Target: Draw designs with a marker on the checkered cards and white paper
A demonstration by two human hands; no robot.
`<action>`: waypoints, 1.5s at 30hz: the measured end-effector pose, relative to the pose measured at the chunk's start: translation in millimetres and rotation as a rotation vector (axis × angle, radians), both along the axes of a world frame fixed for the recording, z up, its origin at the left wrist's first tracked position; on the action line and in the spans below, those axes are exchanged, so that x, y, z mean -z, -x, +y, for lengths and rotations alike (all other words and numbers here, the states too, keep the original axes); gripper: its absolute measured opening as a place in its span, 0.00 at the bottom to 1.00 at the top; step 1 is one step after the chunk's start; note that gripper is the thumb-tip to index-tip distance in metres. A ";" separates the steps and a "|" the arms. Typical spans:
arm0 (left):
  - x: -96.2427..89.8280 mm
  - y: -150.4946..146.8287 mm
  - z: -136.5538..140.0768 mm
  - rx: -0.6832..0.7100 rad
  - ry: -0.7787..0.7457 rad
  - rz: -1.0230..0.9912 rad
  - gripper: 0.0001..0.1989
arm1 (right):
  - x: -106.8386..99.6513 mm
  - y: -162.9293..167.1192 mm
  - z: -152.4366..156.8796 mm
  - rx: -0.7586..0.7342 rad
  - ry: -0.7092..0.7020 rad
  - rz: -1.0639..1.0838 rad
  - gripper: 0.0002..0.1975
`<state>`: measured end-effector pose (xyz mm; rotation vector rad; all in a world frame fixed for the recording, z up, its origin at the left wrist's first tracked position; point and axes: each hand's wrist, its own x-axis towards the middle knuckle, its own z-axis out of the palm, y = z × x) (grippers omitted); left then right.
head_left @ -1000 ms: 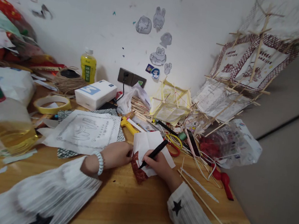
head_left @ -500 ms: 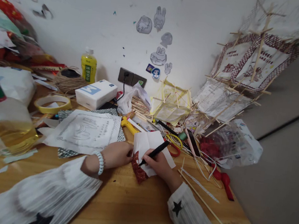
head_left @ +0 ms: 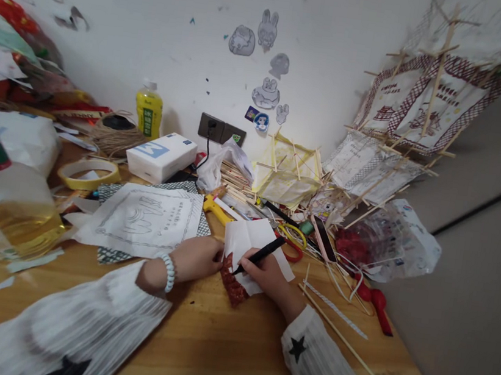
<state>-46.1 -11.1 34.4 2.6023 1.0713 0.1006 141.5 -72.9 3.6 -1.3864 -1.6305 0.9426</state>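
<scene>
In my right hand is a black marker pen, slanted with its tip down at the left part of a small sheet of white paper. A dark red patterned piece shows at the paper's lower left; whether it lies under the sheet or is joined to it I cannot tell. My left hand is closed at the paper's left edge, fingertips pressed on it and partly hidden. Beside that hand lies a larger drawn sheet on dark patterned paper.
Behind the hands are a yellow glue gun, red-handled scissors, a phone and thin wooden sticks. A yellow lantern frame and a tall paper-and-stick structure stand at the back right. A large bottle is at left.
The marker pen's tip has shifted very slightly at the paper. Both hands and everything else stay practically where they were.
</scene>
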 end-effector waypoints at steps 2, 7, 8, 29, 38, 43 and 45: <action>-0.2 -0.2 -0.3 -0.001 -0.001 -0.002 0.11 | 0.2 0.0 0.1 0.004 0.021 -0.003 0.12; 1.6 -0.5 0.7 0.000 0.002 -0.004 0.10 | -2.5 1.8 -0.3 0.026 -0.003 -0.016 0.12; 2.2 -0.5 1.0 0.001 0.001 -0.007 0.10 | -2.8 2.2 -0.4 0.023 -0.001 -0.020 0.12; -1.0 -0.3 -0.2 -0.008 0.015 -0.001 0.10 | -0.2 3.4 1.4 0.072 -0.044 -0.069 0.10; -2.1 -0.6 -1.1 -0.009 0.024 -0.004 0.09 | -3.7 4.0 -0.6 0.059 -0.002 -0.046 0.10; 0.0 0.0 0.0 -0.007 0.015 -0.006 0.09 | -3.5 4.8 -0.3 0.048 -0.055 -0.051 0.12; 0.1 0.1 -0.1 -0.004 0.013 -0.007 0.09 | -2.6 4.4 0.1 0.036 -0.029 -0.049 0.12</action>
